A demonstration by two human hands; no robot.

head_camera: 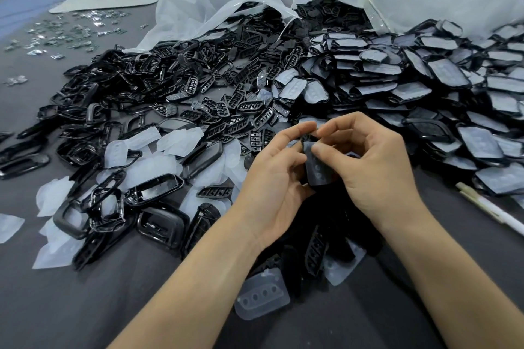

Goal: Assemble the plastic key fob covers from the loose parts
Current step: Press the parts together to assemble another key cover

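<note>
My left hand (276, 178) and my right hand (371, 167) meet over the middle of the table, both gripping one black key fob cover (316, 170) with a translucent pad set in it. Fingers and thumbs of both hands pinch its upper end. To the left lies a heap of loose black frames (158, 201) and translucent silicone pads (147, 167). Black button inserts (243, 105) are scattered behind my hands. A large pile of assembled covers (419, 85) fills the right side. One loose pad (262, 297) lies between my forearms.
Two plastic bags (215, 0) spill parts at the back of the grey table (85, 306). Small shiny metal pieces (65, 34) are strewn at the far left. A white pen (493, 211) lies at the right edge. Boxes stand beyond the table.
</note>
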